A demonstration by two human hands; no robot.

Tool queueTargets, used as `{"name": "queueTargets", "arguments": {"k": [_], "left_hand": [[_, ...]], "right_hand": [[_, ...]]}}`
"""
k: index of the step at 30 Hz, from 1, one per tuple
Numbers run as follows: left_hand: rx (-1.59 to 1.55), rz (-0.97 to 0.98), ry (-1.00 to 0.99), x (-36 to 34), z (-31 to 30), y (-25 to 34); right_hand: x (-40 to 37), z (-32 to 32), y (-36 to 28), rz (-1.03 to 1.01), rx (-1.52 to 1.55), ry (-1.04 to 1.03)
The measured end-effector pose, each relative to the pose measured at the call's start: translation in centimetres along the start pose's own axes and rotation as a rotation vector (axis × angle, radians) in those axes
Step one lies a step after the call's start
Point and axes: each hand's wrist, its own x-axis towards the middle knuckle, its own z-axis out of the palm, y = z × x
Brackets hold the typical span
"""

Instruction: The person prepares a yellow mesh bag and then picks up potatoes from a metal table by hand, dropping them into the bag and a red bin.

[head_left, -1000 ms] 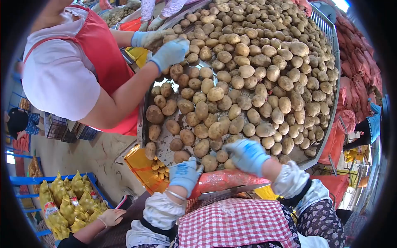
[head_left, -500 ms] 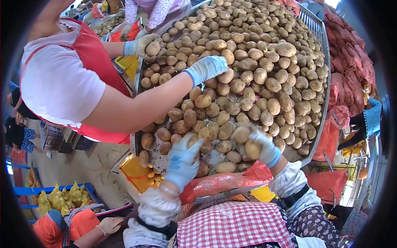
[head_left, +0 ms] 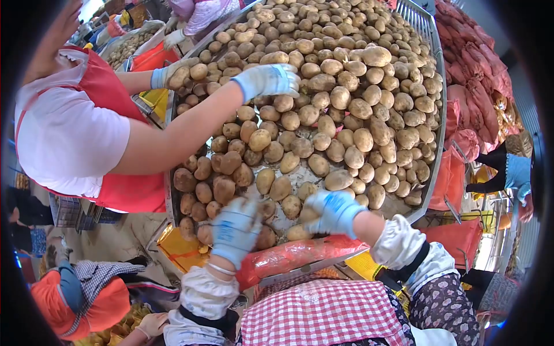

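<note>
From the left, a co-worker's hand [head_left: 268, 79] reaches across the tray [head_left: 437, 167], so keep to your near edge. Your left hand [head_left: 234, 228] hovers flat and spread over the potatoes [head_left: 222, 187] at the near-left corner, holding nothing. Lower it squarely and take one at a time. Your right hand [head_left: 333, 210] curls over a potato [head_left: 307, 215] just above the red sack [head_left: 294, 254]. I cannot tell whether it grips. Close fully before lifting, or the potato may roll.

free: bare tray patch [head_left: 297, 173] | blocked: potatoes [head_left: 346, 86], co-worker's arm [head_left: 173, 135] across left
</note>
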Motion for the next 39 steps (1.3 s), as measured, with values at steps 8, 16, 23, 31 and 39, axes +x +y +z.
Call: {"name": "queueTargets", "arguments": {"k": [8,16,23,31,39], "left_hand": [[0.287,0.029,-0.202,0.2,1.2,-0.7],[0.166,0.155,-0.124,12.3,3.6,3.0],[0.424,-0.124,-0.464,16.5,6.8,6.1],[0.334,-0.104,-0.449,15.2,6.5,5.3],[-0.008,0.26,-0.173,7.1,4.3,7.8]], "right_hand": [[1.5,1.1,-1.1,-0.102,-0.346,-0.417],[-0.7,3.3,-1.1,-0.016,-0.296,-0.183],[0.9,2.7,-1.3,0.043,-0.192,-0.204],[-0.8,2.5,3.0,-0.079,0.255,0.028],[-8.3,0.8,13.7,0.06,0.182,0.709]]}}
